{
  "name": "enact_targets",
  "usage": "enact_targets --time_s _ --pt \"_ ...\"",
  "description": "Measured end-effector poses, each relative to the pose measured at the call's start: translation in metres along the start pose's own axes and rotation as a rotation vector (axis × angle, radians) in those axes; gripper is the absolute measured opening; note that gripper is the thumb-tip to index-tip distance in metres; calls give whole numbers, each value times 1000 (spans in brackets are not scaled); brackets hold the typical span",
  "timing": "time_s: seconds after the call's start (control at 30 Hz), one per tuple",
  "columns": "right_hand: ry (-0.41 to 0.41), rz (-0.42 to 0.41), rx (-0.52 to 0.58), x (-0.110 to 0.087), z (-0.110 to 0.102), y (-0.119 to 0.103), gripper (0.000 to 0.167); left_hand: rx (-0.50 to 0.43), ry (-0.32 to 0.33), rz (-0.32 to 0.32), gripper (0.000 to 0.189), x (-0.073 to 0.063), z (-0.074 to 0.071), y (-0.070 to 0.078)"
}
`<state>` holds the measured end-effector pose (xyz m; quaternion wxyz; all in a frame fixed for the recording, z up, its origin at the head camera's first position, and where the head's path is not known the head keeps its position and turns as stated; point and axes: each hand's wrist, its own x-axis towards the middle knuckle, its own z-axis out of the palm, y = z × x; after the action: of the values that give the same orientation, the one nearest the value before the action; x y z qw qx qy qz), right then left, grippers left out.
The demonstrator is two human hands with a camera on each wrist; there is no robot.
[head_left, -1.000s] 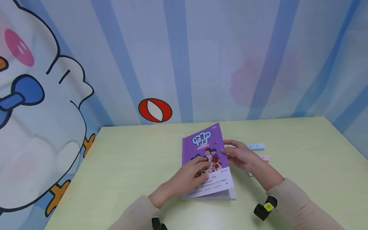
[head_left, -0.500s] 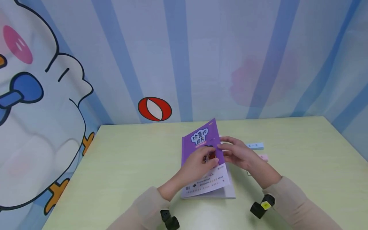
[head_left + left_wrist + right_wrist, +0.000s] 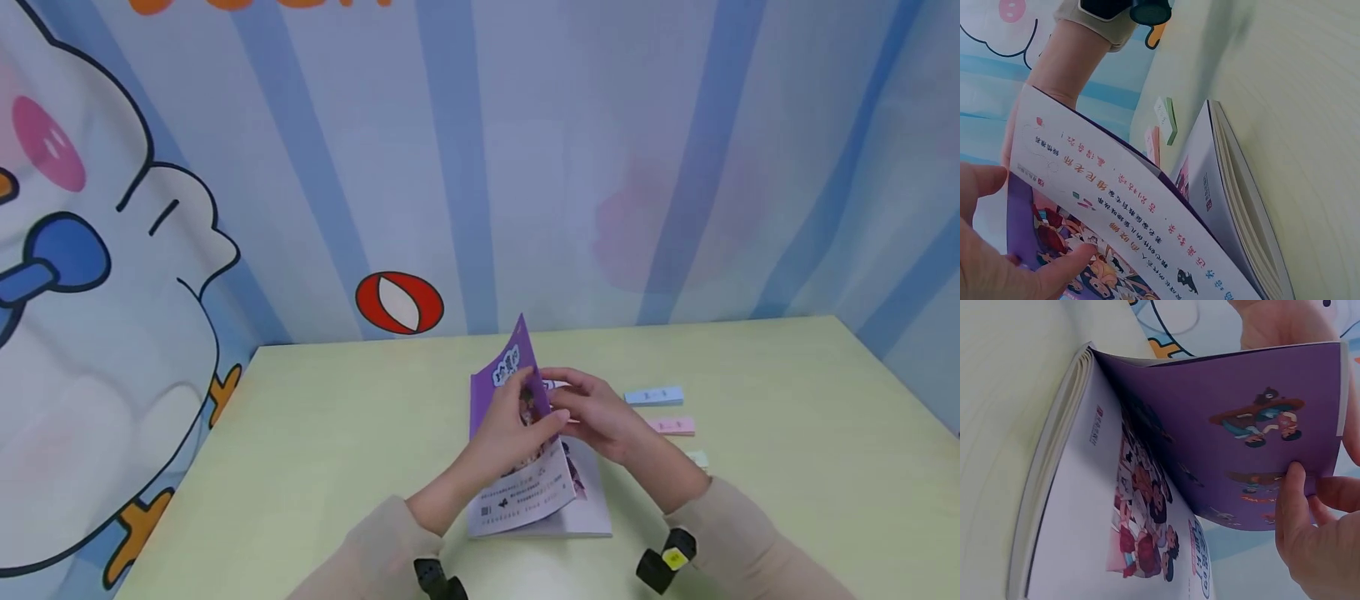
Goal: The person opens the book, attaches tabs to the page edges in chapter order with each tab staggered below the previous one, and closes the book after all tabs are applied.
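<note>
A purple picture book (image 3: 525, 493) with a white band lies on the table in the head view, its front cover lifted and leaning left. My left hand (image 3: 504, 437) lies against the outside of the cover, index fingertip on the drawing and thumb near the free edge. From the other side my right hand (image 3: 606, 423) pinches that edge; in the right wrist view, one of its fingers (image 3: 1294, 503) rests on the purple inner face. An inner title page (image 3: 1082, 506) with printed children shows under the raised cover.
Right of the book lie a blue strip (image 3: 654, 396), a pink strip (image 3: 673, 426) and a pale green strip (image 3: 697, 459), partly behind the right arm. A striped cartoon backdrop (image 3: 540, 208) stands behind the pale table (image 3: 337, 433).
The cover has swung up and left, uncovering the page beneath. Both hands have shifted with it, the right one leftward, and more of the pink and green strips shows.
</note>
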<state>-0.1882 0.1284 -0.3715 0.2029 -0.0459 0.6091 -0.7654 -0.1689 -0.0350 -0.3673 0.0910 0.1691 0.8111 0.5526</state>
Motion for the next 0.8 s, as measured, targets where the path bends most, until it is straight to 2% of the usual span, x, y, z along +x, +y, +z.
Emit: enact_targets --time_s 0.13,0.33,0.43,0.8 --pt "-10 -59 -69 3 5 4 45 -66 31 -77 82 1 -2 1" --pt "-40 -119 -147 6 12 8 48 -128 58 -169 76 3 -10 4" --pt "-44 -143 -185 6 16 11 49 -151 54 -189 73 1 -17 4" --pt "-44 -244 -379 7 30 20 48 -185 39 -186 66 -12 -43 8"
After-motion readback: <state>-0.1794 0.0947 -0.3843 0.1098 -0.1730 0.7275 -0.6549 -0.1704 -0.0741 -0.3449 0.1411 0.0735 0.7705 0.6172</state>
